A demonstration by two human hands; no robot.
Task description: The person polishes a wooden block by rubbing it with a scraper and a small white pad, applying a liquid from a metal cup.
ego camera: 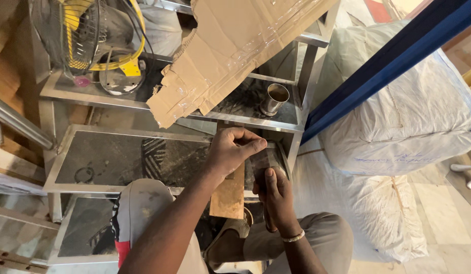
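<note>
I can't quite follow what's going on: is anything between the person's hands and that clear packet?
No. Both hands already touch the clear packet: the left hand pinches its top edge, the right hand holds it from below. The torn cardboard hangs above, clear of them.

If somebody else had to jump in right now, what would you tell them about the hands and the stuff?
Left hand: closed in a pinch, thumb against forefinger, on the top edge of a small clear pouch.
Right hand: gripping the same pouch from below, thumb pressed on its front.
The pouch is held up in front of the steel frame; what it holds cannot be told.
A brown flat board stands just under the left hand.
A steel cup stands upright on the shelf behind, under torn cardboard.
White sacks lie to the right.
</note>
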